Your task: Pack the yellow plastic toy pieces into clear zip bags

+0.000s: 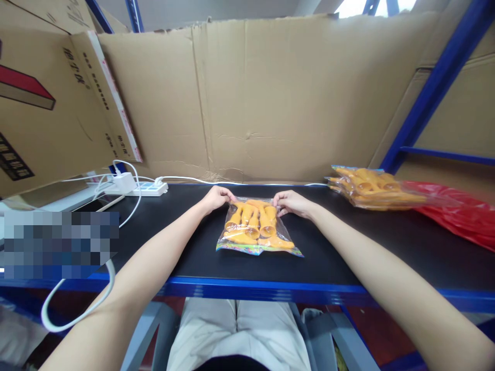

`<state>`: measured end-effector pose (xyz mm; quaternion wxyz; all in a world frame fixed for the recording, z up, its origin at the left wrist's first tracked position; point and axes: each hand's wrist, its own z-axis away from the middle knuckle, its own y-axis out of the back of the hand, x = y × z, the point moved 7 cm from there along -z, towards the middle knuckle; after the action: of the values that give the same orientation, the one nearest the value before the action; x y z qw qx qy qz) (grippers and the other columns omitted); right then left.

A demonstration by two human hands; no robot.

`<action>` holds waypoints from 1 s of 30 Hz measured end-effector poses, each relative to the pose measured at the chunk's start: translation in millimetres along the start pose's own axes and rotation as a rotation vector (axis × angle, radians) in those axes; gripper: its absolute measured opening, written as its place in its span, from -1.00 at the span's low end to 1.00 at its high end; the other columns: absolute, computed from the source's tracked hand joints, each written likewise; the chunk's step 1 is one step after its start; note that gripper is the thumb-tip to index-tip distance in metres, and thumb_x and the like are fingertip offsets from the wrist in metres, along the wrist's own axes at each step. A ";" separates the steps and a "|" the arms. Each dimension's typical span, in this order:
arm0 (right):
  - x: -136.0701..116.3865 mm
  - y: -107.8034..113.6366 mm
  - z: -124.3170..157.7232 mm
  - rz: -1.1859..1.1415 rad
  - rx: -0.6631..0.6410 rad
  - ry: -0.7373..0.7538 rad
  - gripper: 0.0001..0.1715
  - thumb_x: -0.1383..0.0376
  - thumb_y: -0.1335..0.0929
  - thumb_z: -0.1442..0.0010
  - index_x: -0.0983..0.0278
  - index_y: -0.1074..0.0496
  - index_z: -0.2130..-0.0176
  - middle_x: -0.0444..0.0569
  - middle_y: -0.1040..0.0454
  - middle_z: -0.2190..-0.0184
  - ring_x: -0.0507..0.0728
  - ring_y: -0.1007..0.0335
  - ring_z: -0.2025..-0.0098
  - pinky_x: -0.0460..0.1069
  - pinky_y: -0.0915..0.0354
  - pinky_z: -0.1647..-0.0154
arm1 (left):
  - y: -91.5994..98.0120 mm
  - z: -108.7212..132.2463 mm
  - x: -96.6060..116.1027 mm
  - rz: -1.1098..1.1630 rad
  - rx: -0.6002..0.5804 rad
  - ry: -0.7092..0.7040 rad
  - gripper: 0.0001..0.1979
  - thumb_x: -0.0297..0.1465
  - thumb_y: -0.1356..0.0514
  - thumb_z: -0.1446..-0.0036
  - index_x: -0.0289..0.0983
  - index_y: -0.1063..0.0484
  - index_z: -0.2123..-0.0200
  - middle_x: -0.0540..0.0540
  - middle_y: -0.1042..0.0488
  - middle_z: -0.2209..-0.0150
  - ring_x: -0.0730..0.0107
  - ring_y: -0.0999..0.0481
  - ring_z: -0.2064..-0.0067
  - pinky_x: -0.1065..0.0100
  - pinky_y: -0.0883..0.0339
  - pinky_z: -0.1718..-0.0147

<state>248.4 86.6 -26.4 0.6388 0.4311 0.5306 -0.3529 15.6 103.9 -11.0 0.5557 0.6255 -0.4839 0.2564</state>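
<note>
A clear plastic bag (255,226) of orange, hollow-ended pieces lies flat on the black tabletop (185,257), its colourful printed edge towards me. At the bag's far left corner, my left hand (217,199) pinches the plastic between thumb and fingers. My right hand (294,204) has its fingers closed on the far right corner. Both hands rest close to the table, with the orange pieces between them.
Similar filled bags (371,188) are stacked at the back right, beside red plastic (456,206). A power strip (149,189) with white cables sits at the back left. Cardboard (270,103) walls the back; a blue post (436,87) rises at right.
</note>
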 end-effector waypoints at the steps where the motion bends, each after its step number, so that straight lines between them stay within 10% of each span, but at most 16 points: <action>1: -1.3 -0.9 -0.1 0.033 0.000 0.015 -0.85 0.54 -0.26 0.12 0.34 -0.33 0.59 -0.16 -0.35 0.65 -0.05 -0.34 0.57 -0.12 -0.39 0.52 | -0.4 0.0 1.1 -0.023 -0.013 -0.019 -0.71 -0.69 0.01 0.22 -0.32 -0.47 0.62 -0.03 -0.53 0.51 0.45 -0.51 0.38 0.38 -0.36 0.23; 12: -16.0 -11.6 0.3 0.463 -0.012 0.107 -0.83 0.47 -0.15 0.08 0.28 -0.21 0.59 -0.22 -0.20 0.79 -0.07 -0.15 0.73 -0.20 -0.01 0.76 | -13.1 8.9 27.6 -0.627 -0.080 -0.317 -0.71 -0.66 0.04 0.27 -0.26 -0.39 0.71 0.01 -0.46 0.52 0.44 -0.44 0.37 0.17 -0.04 -0.11; 18: -30.7 -18.8 13.0 0.744 -0.006 0.156 -0.50 0.07 -0.13 -0.17 0.28 -0.25 0.64 -0.11 -0.28 0.74 -0.03 -0.16 0.69 -0.11 -0.07 0.62 | -19.2 10.4 29.3 -0.776 -0.086 -0.412 -0.74 -0.67 0.03 0.21 -0.25 -0.33 0.69 0.01 -0.39 0.48 0.47 -0.36 0.40 0.14 0.08 -0.18; 25: -45.7 -22.3 16.3 1.043 0.274 0.357 -0.45 -0.13 -0.27 -0.03 0.30 -0.40 0.33 0.09 -0.46 0.27 0.16 -0.37 0.27 -0.03 -0.21 0.32 | -27.4 17.8 41.8 -0.880 -0.052 -0.519 -0.72 -0.67 0.04 0.09 -0.25 -0.31 0.65 -0.02 -0.34 0.46 0.42 -0.34 0.37 0.22 -0.02 -0.14; 30: -44.6 -44.6 15.7 0.772 0.034 0.526 -0.51 0.12 -0.24 -0.17 0.23 -0.30 -0.06 0.03 -0.30 -0.10 0.14 -0.20 -0.12 0.06 -0.11 -0.13 | -30.6 18.6 42.9 -0.865 -0.048 -0.537 -0.72 -0.66 0.04 0.07 -0.26 -0.32 0.65 -0.05 -0.35 0.45 0.40 -0.35 0.36 0.27 -0.08 -0.08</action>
<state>205.3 54.8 10.6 0.5601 0.6824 0.4692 0.0232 55.9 69.9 7.5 0.4811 0.7996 -0.3120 -0.1783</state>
